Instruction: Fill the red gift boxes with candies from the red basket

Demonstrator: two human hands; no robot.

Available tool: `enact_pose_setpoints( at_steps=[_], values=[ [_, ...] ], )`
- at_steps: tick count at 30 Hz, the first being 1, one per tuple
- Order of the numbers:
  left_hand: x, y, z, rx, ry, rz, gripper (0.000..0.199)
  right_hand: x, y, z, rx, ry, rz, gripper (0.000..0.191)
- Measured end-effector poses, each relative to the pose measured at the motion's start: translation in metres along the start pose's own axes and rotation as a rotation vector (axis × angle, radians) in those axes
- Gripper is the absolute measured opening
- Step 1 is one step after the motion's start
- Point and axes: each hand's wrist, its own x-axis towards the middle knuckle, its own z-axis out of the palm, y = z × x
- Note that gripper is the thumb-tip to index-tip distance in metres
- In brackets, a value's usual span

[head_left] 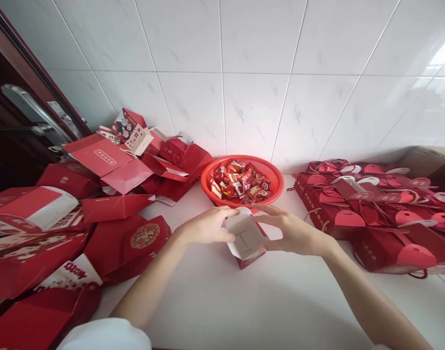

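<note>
A small box (246, 240), red outside and white inside, stands with its top open on the white table, just in front of a red basket (279, 187) of wrapped sweets (240, 182). My left hand (210, 226) holds the box's left side, thumb and fingers at its upper edge. On the right side, my right hand (286, 231) has its fingers spread around the box, with fingertips at its back flap and right edge. The bottom of the box looks bare inside.
Opened and unfolded red boxes (116, 209) lie heaped at the left, near a dark door (11, 121). Closed red boxes with cord handles (383, 218) stand in rows at the right. A tiled wall (259, 107) rises behind, and a brown carton (426, 160) sits at the far right.
</note>
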Motion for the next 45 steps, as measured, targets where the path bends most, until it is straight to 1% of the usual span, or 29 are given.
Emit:
enact_pose_setpoints(
  at_steps=[1, 2, 3, 6, 8, 11, 14, 16, 17, 21, 25, 27, 29, 31, 34, 36, 38, 40, 41, 42, 43, 45],
  values=[
    [0.0, -0.001, -0.002, -0.014, -0.007, -0.015, 0.084, -0.002, 0.001, -0.001, 0.007, -0.021, 0.023, 0.071],
    [0.001, -0.001, -0.004, -0.031, -0.022, -0.023, 0.086, -0.004, 0.003, 0.0, 0.011, -0.042, 0.04, 0.08],
    [0.001, 0.0, -0.006, -0.052, -0.044, -0.021, 0.087, -0.006, 0.003, 0.001, 0.012, -0.062, 0.055, 0.084],
    [0.001, 0.003, -0.01, -0.125, -0.118, 0.02, 0.086, -0.012, 0.003, 0.006, -0.02, -0.096, 0.102, 0.09],
    [-0.001, 0.005, -0.012, -0.137, -0.141, 0.031, 0.087, -0.016, 0.001, 0.011, -0.076, -0.071, 0.15, 0.097],
    [-0.004, 0.005, -0.014, -0.054, -0.158, -0.003, 0.087, -0.021, -0.001, 0.016, -0.164, -0.025, 0.259, 0.108],
    [-0.006, 0.002, -0.014, 0.047, -0.205, -0.031, 0.088, -0.021, 0.002, 0.02, -0.182, -0.076, 0.342, 0.114],
    [-0.006, -0.001, -0.014, 0.065, -0.225, -0.032, 0.091, -0.017, 0.006, 0.023, -0.163, -0.105, 0.344, 0.115],
    [-0.006, -0.002, -0.014, 0.072, -0.21, -0.038, 0.092, -0.015, 0.009, 0.025, -0.158, -0.101, 0.339, 0.114],
    [-0.005, -0.005, -0.015, 0.149, -0.079, -0.119, 0.093, -0.007, 0.015, 0.029, -0.222, -0.023, 0.347, 0.11],
    [-0.008, -0.006, -0.019, 0.224, -0.063, -0.163, 0.092, -0.008, 0.016, 0.027, -0.257, 0.019, 0.297, 0.109],
    [-0.01, -0.005, -0.021, 0.243, -0.035, -0.163, 0.085, -0.01, 0.017, 0.024, -0.225, 0.04, 0.265, 0.109],
    [-0.012, -0.004, -0.022, 0.24, 0.001, -0.147, 0.074, -0.012, 0.018, 0.018, -0.186, 0.065, 0.236, 0.107],
    [-0.015, -0.002, -0.024, 0.219, 0.015, -0.125, 0.066, -0.012, 0.019, 0.011, -0.132, 0.091, 0.206, 0.102],
    [-0.018, 0.0, -0.029, 0.19, 0.029, -0.116, 0.06, -0.007, 0.021, -0.004, -0.004, 0.15, 0.157, 0.084],
    [-0.017, 0.001, -0.033, 0.181, 0.089, -0.102, 0.053, 0.002, 0.026, -0.014, 0.086, 0.249, 0.134, 0.067],
    [-0.01, 0.003, -0.038, 0.168, 0.196, -0.063, 0.047, 0.017, 0.034, -0.023, 0.166, 0.391, 0.114, 0.051],
    [0.004, 0.003, -0.041, 0.143, 0.303, -0.009, 0.042, 0.038, 0.044, -0.028, 0.26, 0.512, 0.083, 0.043],
    [0.014, 0.003, -0.042, 0.128, 0.334, 0.016, 0.04, 0.05, 0.05, -0.029, 0.314, 0.551, 0.064, 0.041],
    [0.025, 0.002, -0.042, 0.118, 0.335, 0.035, 0.038, 0.062, 0.055, -0.029, 0.371, 0.581, 0.049, 0.039],
    [0.039, 0.001, -0.042, 0.114, 0.311, 0.038, 0.036, 0.075, 0.061, -0.028, 0.427, 0.607, 0.042, 0.036],
    [0.069, 0.0, -0.043, 0.15, 0.184, 0.038, 0.033, 0.1, 0.072, -0.023, 0.548, 0.686, 0.056, 0.03]
  ],
)
